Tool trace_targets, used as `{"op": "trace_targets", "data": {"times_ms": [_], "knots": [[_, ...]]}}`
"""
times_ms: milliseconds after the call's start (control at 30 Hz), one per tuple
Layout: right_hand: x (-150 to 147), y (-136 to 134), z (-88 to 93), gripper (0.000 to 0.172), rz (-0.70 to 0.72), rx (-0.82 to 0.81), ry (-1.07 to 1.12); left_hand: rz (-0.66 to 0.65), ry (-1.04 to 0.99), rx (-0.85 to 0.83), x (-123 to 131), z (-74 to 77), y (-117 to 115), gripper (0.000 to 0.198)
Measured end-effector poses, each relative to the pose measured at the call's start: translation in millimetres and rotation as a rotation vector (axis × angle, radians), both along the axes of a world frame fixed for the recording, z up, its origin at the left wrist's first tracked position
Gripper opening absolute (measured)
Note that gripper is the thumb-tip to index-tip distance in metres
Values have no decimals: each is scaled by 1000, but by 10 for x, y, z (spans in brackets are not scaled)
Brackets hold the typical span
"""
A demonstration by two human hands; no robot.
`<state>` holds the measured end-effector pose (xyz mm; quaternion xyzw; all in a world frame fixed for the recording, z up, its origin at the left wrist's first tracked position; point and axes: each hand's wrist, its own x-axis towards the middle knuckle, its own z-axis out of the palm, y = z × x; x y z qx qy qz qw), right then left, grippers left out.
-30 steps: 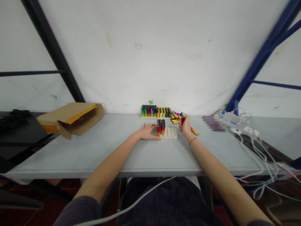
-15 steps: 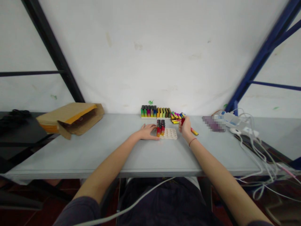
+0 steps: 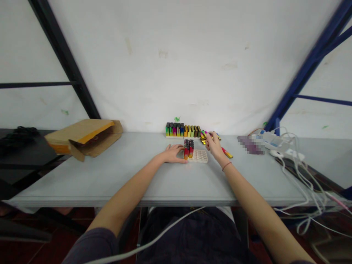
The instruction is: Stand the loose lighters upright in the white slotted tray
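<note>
A white tray with holes (image 3: 202,157) lies on the table, with several red-and-yellow lighters (image 3: 188,149) upright at its left end. My left hand (image 3: 173,153) is curved around that left end, thumb along the front side and fingers behind, holding the tray. Just beyond the tray's right end, my right hand (image 3: 215,146) is closed in a pinch; the lighter in it is mostly hidden by the fingers. One loose red-and-yellow lighter (image 3: 227,153) lies under and right of this hand. Behind it is a pile of shiny multicoloured lighters (image 3: 203,136), partly covered.
Along the wall stand filled rows of green-to-blue lighters (image 3: 174,129) and yellow-to-dark lighters (image 3: 192,131). An open cardboard box (image 3: 82,135) is at the left. On the right are a blurred purple item (image 3: 250,145), a power strip (image 3: 272,140) and tangled white cables (image 3: 309,187).
My right hand has shifted slightly left towards the tray and turned, so the red lighter seen in its fingers before is now hidden. My left hand stays at the tray.
</note>
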<state>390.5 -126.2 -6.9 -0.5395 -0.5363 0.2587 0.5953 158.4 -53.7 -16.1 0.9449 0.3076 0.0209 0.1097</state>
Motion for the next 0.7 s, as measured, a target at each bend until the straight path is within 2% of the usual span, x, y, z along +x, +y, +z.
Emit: {"op": "trace_targets", "data": {"times_ms": [100,167,333,500,700], "knots": [[-74,-85,59,37,33,116,-152,-1,5,2,3,-4,4,88],[-102,-130,88,36,64,123,-227,2,13,3,6,-4,4,88],[-151,-223,143,34,225,10,-116,3,10,2,10,-3,-1,87],[-170,-228,99,35,343,-45,-156,-10,-5,20,6,-20,5,87],[-228,-199,32,40,305,0,-254,5,6,3,5,-18,8,88]]}}
